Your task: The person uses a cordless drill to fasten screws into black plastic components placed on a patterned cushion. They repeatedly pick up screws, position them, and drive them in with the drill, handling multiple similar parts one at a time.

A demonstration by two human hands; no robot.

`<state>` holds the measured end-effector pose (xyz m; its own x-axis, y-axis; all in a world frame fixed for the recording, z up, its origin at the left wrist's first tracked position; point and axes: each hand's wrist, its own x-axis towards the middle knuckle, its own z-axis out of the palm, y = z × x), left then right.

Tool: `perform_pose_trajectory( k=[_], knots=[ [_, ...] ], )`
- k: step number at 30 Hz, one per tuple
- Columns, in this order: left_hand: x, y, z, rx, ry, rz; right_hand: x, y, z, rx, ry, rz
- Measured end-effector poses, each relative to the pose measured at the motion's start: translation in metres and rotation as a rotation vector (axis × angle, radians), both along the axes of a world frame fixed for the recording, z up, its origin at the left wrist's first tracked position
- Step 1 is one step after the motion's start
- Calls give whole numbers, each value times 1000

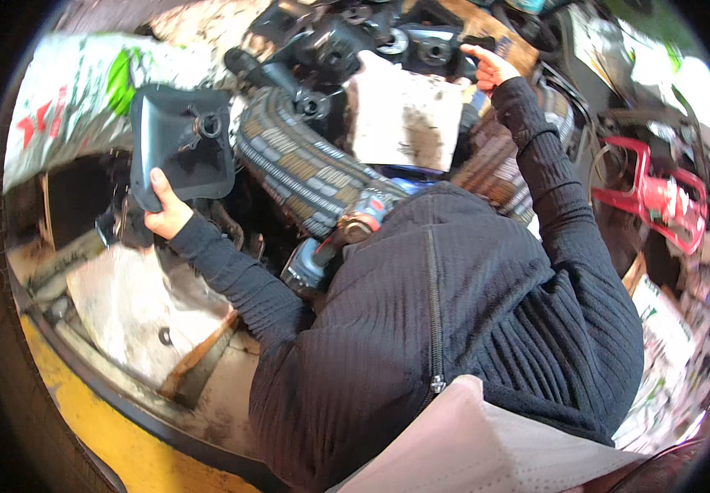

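Note:
My left hand [167, 212] grips a black, square, dish-like plastic housing [170, 127] by its lower edge, thumb on its face. A round ring-shaped fitting sticks out from the housing's inner side. My right hand [490, 69] reaches to the far side, fingers apart, beside another black housing [435, 51] with a round hole. Whether the fingertips touch that part I cannot tell. Between my knees lies a stained whitish sheet [404, 115]. A blue-grey cordless drill [365, 215] rests against my lap, its battery toward the left.
Black plastic parts [330, 49] pile up ahead. A white printed sack [75, 99] bulges at far left. At right is a red plastic stool-like frame [659, 195]. A dirty white board [137, 300] lies at lower left, near a yellow edge [117, 427].

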<state>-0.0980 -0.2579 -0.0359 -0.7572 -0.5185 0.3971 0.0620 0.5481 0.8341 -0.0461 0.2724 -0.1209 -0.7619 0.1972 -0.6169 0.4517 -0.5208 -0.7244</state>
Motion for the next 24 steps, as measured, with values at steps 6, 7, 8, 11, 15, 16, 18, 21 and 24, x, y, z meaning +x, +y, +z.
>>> perform_pose_trajectory(
  k=[6,7,8,11,15,16,18,21,24],
  knots=[
    [-45,190,-61,87,-497,-706,118,131,39,256,101,-407],
    [-47,219,-94,59,-614,-773,143,150,33,260,51,-481],
    [-50,243,-129,22,-728,-838,168,168,25,256,11,-546],
    [-50,277,-222,26,-817,-1131,235,208,-19,623,-266,-546],
    [-49,273,-271,-103,-1135,-850,273,222,-93,1011,-457,-331],
    [-44,269,-270,-64,-1167,-839,276,220,-108,1033,-462,-398],
    [-41,261,-254,-745,-647,-845,277,226,-128,1145,-624,-328],
    [-32,252,-214,-516,-741,-811,273,236,-146,1176,-838,-480],
    [-9,233,-177,-54,-987,-808,267,254,-154,1154,-930,-394]
  ],
)
